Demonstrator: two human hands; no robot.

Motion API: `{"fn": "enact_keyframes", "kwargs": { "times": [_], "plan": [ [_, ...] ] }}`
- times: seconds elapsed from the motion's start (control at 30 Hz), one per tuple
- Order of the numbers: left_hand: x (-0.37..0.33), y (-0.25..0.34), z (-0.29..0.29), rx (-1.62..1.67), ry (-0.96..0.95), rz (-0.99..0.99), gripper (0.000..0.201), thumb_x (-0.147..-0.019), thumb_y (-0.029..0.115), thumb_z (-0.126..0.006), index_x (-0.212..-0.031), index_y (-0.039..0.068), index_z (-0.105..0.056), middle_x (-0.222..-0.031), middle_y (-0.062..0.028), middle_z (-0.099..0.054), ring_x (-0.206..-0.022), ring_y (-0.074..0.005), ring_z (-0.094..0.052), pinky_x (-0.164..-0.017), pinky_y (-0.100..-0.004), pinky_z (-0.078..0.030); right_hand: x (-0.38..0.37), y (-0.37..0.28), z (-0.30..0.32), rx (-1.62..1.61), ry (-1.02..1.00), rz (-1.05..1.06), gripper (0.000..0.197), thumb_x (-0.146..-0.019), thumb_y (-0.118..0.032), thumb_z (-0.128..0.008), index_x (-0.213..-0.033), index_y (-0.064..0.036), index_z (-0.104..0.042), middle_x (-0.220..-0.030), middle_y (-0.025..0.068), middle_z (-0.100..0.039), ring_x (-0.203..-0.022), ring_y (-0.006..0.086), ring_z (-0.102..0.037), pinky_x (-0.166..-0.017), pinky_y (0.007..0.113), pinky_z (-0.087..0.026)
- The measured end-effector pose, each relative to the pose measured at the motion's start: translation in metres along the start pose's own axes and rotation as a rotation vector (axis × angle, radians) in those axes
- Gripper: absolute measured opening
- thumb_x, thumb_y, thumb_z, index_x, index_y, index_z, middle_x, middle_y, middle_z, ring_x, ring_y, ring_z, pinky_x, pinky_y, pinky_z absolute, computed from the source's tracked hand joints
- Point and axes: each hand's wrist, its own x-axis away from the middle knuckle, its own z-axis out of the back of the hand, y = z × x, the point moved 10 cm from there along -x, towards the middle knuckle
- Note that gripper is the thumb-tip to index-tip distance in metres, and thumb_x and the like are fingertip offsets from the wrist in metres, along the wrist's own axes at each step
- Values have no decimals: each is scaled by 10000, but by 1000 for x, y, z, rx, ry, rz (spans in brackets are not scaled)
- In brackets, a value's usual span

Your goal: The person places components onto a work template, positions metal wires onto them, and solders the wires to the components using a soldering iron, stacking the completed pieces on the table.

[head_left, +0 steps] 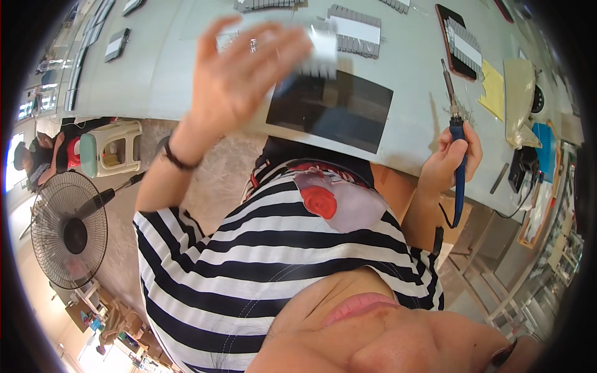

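Observation:
My left hand [233, 78] is raised over the far part of the table, its fingers smeared by motion. At its fingertips is a blurred silver-grey ribbed piece with a white band [322, 53], which seems held; the exact grip is hidden. My right hand [453, 155] is closed around the blue handle of a soldering iron [459, 133], its metal tip pointing away from me. Silvery wire clippings [463, 112] lie about the iron's shaft. A dark rectangular panel [329, 109] lies at the table's near edge, between my hands.
Another grey ribbed piece [356, 31] lies at the back. At the right, a similar piece [463, 43] rests on a phone [457, 53], near a yellow sheet [492, 90]. Left of me stand a fan [71, 230] and a stool [112, 149]; a person [46, 155] is further off.

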Motion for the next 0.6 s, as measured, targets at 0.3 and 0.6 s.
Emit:
{"fn": "enact_keyframes", "kwargs": {
  "times": [0.3, 0.6],
  "plan": [
    [-27, -128, -110, -26, -48, 31, 241, -862, 160, -675, -1101, 134, -678, -1117, -13, -714, -1066, -202, -661, -1026, -486, -427, 0, 0, 0, 19, -98, 41, 345, -994, -161, -650, -1251, 49, -556, -938, 100, -612, -760, 117, -551, -673, 243, -452],
    [-20, -106, -108, 3, -102, -5, 419, -907, 285, -745, -1302, 173, -661, -1261, 25, -708, -1159, -162, -657, -1064, -406, -409, 0, -4, 7, 77, -44, 171, 460, -989, -326, -691, -1256, 21, -550, -851, 104, -616, -703, 126, -538, -591, 236, -421]
  ]
}}
